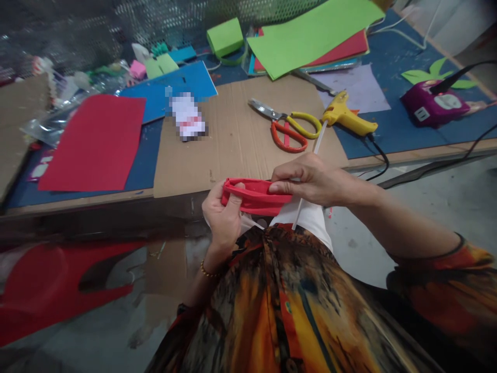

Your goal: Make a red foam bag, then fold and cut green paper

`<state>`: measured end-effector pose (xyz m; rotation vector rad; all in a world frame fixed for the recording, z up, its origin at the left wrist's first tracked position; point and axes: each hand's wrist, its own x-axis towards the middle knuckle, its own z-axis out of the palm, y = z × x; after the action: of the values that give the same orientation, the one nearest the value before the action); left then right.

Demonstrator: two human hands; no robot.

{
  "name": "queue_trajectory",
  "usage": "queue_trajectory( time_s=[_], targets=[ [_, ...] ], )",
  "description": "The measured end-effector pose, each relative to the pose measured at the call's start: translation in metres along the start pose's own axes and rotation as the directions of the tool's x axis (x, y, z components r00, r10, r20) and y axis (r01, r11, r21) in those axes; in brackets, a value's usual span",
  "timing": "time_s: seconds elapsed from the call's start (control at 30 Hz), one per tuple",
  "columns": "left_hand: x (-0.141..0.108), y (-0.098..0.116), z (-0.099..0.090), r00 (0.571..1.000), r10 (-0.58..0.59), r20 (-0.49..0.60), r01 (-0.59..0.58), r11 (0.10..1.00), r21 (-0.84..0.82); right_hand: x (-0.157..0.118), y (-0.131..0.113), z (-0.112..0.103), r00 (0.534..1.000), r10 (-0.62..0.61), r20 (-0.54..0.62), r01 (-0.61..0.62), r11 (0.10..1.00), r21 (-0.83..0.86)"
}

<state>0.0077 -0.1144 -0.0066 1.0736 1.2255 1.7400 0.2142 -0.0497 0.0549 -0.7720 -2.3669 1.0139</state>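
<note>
Between my two hands, over my lap at the table's front edge, is a red folded piece (256, 203), shaped like a small open pouch and looking like craft foam or felt. My left hand (225, 210) grips its left end, thumb pressed inside the rim. At the right end, my right hand (303, 181) pinches the upper edge between thumb and fingers. Scissors (289, 124) with one yellow and one orange handle lie beyond on a cardboard sheet (229, 140). A yellow glue gun (345, 116), its glue stick poking out, rests right of them.
A red sheet (97, 142) and a blue sheet (194, 83) lie at left. Green sheets (310, 36) are stacked at the back. A purple box with a cord (430, 103) sits at right. Below left is a red plastic chair (46, 285).
</note>
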Motion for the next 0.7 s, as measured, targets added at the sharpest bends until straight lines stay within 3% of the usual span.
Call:
queue_trajectory(
  time_s=[0.17, 0.27, 0.33, 0.43, 0.57, 0.7],
  targets=[
    [0.002, 0.000, 0.005, 1.000, -0.008, -0.023, 0.007, 1.000, -0.023, 0.000, 0.000, -0.003, 1.000, -0.005, 0.024, 0.006, 0.998, -0.068],
    [0.004, -0.003, 0.008, 0.997, -0.043, -0.059, 0.042, 0.999, -0.020, 0.000, -0.004, 0.000, 0.989, -0.044, -0.142, 0.001, 0.958, -0.287],
    [0.006, -0.006, 0.010, 0.993, -0.085, -0.077, 0.083, 0.996, -0.024, 0.001, -0.009, 0.006, 0.968, -0.142, -0.207, 0.030, 0.883, -0.468],
    [0.011, -0.010, 0.012, 0.993, -0.096, -0.071, 0.096, 0.995, 0.001, 0.006, -0.016, 0.019, 0.953, -0.257, -0.161, 0.083, 0.731, -0.677],
    [0.013, -0.011, 0.012, 0.997, -0.031, -0.073, 0.040, 0.993, 0.113, 0.011, -0.019, 0.038, 0.924, -0.362, -0.125, 0.105, 0.554, -0.826],
    [0.011, -0.007, 0.011, 1.000, 0.009, -0.027, -0.003, 0.975, 0.221, 0.011, -0.015, 0.050, 0.884, -0.446, -0.138, 0.126, 0.512, -0.849]
  ],
)
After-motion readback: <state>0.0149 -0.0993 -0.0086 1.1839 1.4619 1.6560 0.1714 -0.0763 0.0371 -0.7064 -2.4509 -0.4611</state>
